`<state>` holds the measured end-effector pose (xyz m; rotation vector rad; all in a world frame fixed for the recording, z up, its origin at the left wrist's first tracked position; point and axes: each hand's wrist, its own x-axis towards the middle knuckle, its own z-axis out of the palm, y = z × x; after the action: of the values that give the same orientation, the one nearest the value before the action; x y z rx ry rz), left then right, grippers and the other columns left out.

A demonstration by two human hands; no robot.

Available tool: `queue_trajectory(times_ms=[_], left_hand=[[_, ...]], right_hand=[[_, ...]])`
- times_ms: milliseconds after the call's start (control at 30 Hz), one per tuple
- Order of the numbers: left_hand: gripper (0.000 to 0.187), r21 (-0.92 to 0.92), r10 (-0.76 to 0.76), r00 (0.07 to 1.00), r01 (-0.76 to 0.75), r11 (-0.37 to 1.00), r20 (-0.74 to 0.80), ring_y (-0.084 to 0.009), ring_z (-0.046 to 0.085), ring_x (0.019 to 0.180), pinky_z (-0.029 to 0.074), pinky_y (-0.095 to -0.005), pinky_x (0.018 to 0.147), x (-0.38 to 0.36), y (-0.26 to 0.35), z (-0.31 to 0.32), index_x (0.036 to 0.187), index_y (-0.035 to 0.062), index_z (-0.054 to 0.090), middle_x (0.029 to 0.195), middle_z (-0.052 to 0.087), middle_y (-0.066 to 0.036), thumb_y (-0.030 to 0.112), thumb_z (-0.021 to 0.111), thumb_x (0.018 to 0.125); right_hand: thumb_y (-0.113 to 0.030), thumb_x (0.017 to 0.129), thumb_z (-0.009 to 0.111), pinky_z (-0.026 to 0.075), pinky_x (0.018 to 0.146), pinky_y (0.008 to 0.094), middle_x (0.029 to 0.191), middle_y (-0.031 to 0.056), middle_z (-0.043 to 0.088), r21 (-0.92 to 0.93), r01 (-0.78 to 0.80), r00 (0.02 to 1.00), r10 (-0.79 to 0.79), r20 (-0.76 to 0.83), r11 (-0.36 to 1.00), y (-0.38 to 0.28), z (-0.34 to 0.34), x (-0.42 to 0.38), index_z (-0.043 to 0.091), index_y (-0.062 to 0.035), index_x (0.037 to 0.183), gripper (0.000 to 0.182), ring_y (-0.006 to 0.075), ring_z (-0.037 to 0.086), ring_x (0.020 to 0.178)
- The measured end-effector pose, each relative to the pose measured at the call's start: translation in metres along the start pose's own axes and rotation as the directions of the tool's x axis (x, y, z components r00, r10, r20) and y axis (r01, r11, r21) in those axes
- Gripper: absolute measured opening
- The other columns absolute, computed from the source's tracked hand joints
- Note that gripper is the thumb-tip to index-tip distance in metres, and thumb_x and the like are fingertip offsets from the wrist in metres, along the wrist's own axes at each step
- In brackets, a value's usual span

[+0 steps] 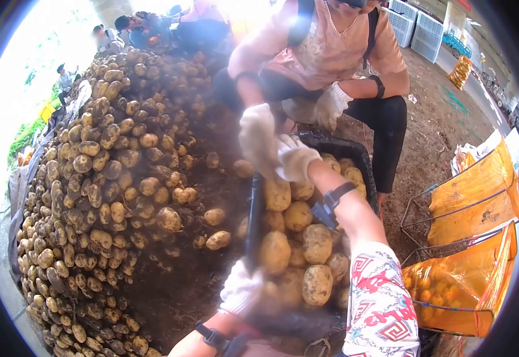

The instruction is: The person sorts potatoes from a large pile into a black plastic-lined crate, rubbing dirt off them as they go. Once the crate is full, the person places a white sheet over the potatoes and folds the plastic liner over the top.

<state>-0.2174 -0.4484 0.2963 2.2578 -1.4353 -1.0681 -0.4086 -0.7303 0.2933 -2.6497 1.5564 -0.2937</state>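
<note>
A black crate (253, 220) full of large potatoes (317, 244) stands in front of me. My right hand (295, 159), in a white glove, reaches over the crate's far left corner, close to a co-worker's gloved hand (258, 140); what it holds, if anything, is hidden. My left hand (243, 288), also gloved, is at the crate's near left side beside the potatoes, its fingers blurred. The co-worker's other gloved hand (332, 106) is beyond the crate.
A large heap of potatoes (102, 178) rises at the left. The co-worker (325, 47) squats across the crate. Orange mesh bags (473, 190) on wire frames stand at the right. Grey crates (426, 35) and more people (134, 30) are farther back.
</note>
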Motion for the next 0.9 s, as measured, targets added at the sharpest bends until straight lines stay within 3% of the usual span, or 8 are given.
queue_trajectory(times_ms=[33, 167, 300, 433, 567, 667, 800, 900], left_hand=[[0.059, -0.009, 0.002, 1.0, -0.002, 1.0, -0.014, -0.0426, 0.067, 0.113, 0.051, -0.0478, 0.099, 0.001, -0.005, 0.005, 0.134, 0.0045, 0.06, 0.122, 0.07, -0.024, 0.045, 0.065, 0.091], [0.058, -0.011, -0.006, 0.999, 0.006, 1.0, -0.037, -0.0421, 0.068, 0.113, 0.051, -0.0475, 0.099, 0.003, -0.005, 0.008, 0.133, 0.0057, 0.061, 0.121, 0.071, -0.023, 0.046, 0.066, 0.091], [0.058, -0.003, -0.015, 1.0, 0.015, 1.0, -0.021, -0.0425, 0.067, 0.115, 0.05, -0.0481, 0.101, 0.01, -0.001, 0.005, 0.136, 0.0057, 0.059, 0.122, 0.07, -0.024, 0.044, 0.066, 0.093], [0.057, 0.058, 0.002, 1.0, -0.001, 0.998, -0.007, -0.0429, 0.065, 0.117, 0.05, -0.0484, 0.102, 0.0, 0.002, 0.0, 0.136, 0.006, 0.057, 0.126, 0.068, -0.024, 0.045, 0.063, 0.095], [0.057, 0.079, 0.014, 1.0, -0.014, 0.997, 0.001, -0.0434, 0.064, 0.118, 0.05, -0.0498, 0.102, -0.005, 0.003, -0.005, 0.136, 0.0059, 0.056, 0.128, 0.066, -0.025, 0.046, 0.06, 0.096], [0.052, 0.075, 0.049, 0.999, -0.049, 0.996, 0.01, -0.0437, 0.064, 0.117, 0.05, -0.0502, 0.102, -0.006, 0.002, -0.006, 0.13, 0.0053, 0.057, 0.124, 0.067, -0.025, 0.045, 0.058, 0.097], [0.05, 0.101, 0.153, 0.987, -0.149, 0.984, -0.042, -0.0452, 0.063, 0.117, 0.049, -0.0497, 0.102, 0.004, -0.015, 0.004, 0.128, 0.0031, 0.058, 0.123, 0.067, -0.028, 0.043, 0.056, 0.099], [0.051, 0.039, 0.183, 0.982, -0.182, 0.983, -0.046, -0.0445, 0.064, 0.117, 0.049, -0.0482, 0.102, 0.003, -0.02, 0.007, 0.126, 0.0027, 0.061, 0.122, 0.068, -0.028, 0.045, 0.056, 0.098]], right_hand=[[-0.028, 0.09, 0.06, 0.033, 0.118, 0.0476, 0.151, 0.017, 0.046, 0.088, 0.078, 0.992, -0.086, 0.087, 0.993, 0.012, 0.001, 0.024, 0.05, -0.0047, 0.142, 0.058, 0.0362, 0.042, 0.142], [-0.034, 0.093, 0.061, 0.027, 0.123, 0.0496, 0.148, 0.0153, 0.051, 0.081, -0.183, 0.899, 0.2, -0.391, 0.98, 0.001, -0.012, 0.039, 0.05, -0.0059, 0.145, 0.06, 0.0369, 0.037, 0.146], [-0.036, 0.099, 0.052, 0.018, 0.126, 0.0533, 0.163, 0.0099, 0.039, -0.118, -0.315, 0.928, 0.279, -0.245, 0.942, 0.002, 0.062, 0.053, 0.039, -0.0105, 0.157, 0.065, 0.029, 0.03, 0.152], [-0.043, 0.103, 0.046, 0.015, 0.127, 0.0505, 0.164, 0.0125, 0.038, 0.016, -0.305, 0.94, 0.304, -0.154, 0.952, 0.012, 0.055, 0.054, 0.04, -0.0094, 0.156, 0.064, 0.0321, 0.029, 0.154], [-0.043, 0.102, 0.056, 0.04, 0.114, 0.0447, 0.144, 0.0222, 0.058, 0.371, -0.216, 0.885, 0.342, -0.316, 0.903, 0.025, 0.005, -0.022, 0.054, -0.0055, 0.146, 0.058, 0.0395, 0.051, 0.136], [-0.041, 0.1, 0.06, 0.047, 0.108, 0.0432, 0.137, 0.0227, 0.064, 0.286, -0.395, 0.829, 0.473, -0.299, 0.873, 0.049, -0.026, -0.131, 0.057, -0.0057, 0.143, 0.055, 0.038, 0.06, 0.128], [-0.048, 0.1, 0.06, 0.044, 0.111, 0.0457, 0.143, 0.0201, 0.06, 0.591, -0.711, 0.444, 0.895, -0.044, 0.381, 0.043, -0.052, -0.314, 0.052, -0.0032, 0.147, 0.065, 0.0369, 0.057, 0.131], [-0.052, 0.101, 0.056, 0.042, 0.113, 0.0492, 0.145, 0.0183, 0.057, 0.677, -0.715, 0.154, 0.905, 0.397, -0.175, 0.005, -0.026, -0.425, 0.05, -0.0045, 0.148, 0.067, 0.0359, 0.054, 0.132]])
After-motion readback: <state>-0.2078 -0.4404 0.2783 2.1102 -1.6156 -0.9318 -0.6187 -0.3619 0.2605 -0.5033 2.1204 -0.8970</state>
